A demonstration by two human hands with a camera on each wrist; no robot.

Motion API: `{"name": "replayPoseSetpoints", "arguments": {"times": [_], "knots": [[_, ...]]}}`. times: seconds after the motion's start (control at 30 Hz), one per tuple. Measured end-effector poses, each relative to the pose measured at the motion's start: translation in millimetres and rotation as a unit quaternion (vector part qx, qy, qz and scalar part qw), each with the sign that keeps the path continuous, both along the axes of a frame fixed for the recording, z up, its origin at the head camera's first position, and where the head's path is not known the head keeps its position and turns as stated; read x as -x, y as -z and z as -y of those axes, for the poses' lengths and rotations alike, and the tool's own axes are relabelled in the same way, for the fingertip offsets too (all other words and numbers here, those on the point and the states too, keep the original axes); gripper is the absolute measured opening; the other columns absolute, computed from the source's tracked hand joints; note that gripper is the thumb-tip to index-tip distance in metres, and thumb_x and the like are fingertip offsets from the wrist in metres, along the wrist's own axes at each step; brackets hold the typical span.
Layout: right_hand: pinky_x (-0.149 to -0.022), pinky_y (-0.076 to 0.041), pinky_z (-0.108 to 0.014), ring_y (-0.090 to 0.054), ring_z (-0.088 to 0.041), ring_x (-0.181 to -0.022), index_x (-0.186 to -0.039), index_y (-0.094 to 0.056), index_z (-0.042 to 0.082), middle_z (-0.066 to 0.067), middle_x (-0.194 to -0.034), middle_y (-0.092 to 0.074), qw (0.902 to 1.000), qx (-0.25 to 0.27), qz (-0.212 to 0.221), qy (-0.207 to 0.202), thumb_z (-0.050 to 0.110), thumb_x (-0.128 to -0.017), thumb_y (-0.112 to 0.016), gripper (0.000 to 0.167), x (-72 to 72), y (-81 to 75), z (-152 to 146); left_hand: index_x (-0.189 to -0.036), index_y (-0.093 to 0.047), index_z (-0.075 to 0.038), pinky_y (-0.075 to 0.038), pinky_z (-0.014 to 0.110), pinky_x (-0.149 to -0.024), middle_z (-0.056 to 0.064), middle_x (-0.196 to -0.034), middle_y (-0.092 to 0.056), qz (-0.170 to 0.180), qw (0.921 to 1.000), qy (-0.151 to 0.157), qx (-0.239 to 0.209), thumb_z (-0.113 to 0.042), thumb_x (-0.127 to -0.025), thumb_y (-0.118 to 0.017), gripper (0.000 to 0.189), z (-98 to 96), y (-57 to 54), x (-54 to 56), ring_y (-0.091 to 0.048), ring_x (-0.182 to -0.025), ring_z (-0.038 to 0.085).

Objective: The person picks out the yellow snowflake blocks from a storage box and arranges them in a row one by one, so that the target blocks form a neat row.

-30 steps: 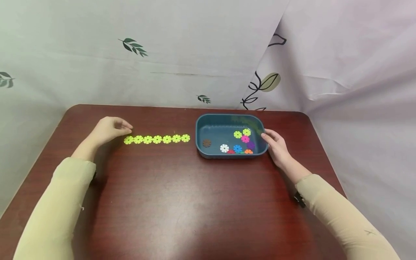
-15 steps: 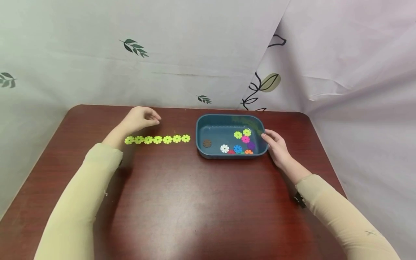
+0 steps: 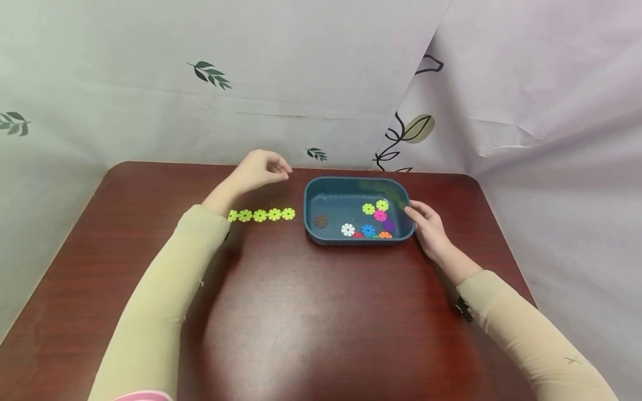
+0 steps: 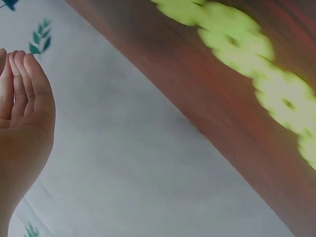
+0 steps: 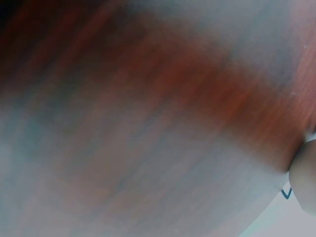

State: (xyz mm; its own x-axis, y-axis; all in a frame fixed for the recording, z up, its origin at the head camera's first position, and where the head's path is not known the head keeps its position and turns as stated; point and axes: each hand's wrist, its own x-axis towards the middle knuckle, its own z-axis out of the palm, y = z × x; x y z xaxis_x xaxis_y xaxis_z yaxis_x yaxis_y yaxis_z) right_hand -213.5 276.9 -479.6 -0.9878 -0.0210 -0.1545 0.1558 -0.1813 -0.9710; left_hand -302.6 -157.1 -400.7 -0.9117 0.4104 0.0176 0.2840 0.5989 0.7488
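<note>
My left hand (image 3: 261,170) is in the air above the table's far edge, left of the tray, fingers loosely bent and nothing seen in them. Below it runs a row of yellow flower-shaped discs (image 3: 259,215) on the table; my left forearm covers the row's left end. The left wrist view shows the palm (image 4: 29,118) bare and several yellow discs (image 4: 234,39) lying edge to edge. My right hand (image 3: 427,228) holds the right rim of a dark blue tray (image 3: 357,241), thumb over the rim. In the right wrist view only a bit of skin (image 5: 305,177) shows.
Inside the tray lie two yellow discs (image 3: 368,209), a pink disc (image 3: 380,215), a white disc (image 3: 348,229), a blue disc (image 3: 368,230), a brown disc (image 3: 321,221) and others. Behind the brown wooden table (image 3: 321,312) hangs a pale cloth (image 3: 281,83) with leaf prints.
From the left end of the yellow row, my left hand has lifted and moved right and away, toward the tray. My right hand and the tray have stayed in place.
</note>
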Motion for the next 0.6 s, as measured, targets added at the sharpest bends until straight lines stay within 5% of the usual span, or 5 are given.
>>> {"name": "replayPoseSetpoints", "arguments": {"times": [0.6], "knots": [[-0.085, -0.059, -0.016, -0.069, -0.002, -0.095, -0.108, -0.072, 0.021, 0.010, -0.103, -0.074, 0.9999, 0.001, 0.006, 0.011, 0.007, -0.107, -0.060, 0.018, -4.6, -4.3, -3.7, -0.113, -0.077, 0.003, -0.061, 0.040, -0.098, 0.018, -0.113, -0.077, -0.002, 0.9969, 0.072, -0.030, -0.006, -0.097, -0.075, 0.019, -78.2, -4.6, 5.4, -0.074, -0.105, 0.031]]}}
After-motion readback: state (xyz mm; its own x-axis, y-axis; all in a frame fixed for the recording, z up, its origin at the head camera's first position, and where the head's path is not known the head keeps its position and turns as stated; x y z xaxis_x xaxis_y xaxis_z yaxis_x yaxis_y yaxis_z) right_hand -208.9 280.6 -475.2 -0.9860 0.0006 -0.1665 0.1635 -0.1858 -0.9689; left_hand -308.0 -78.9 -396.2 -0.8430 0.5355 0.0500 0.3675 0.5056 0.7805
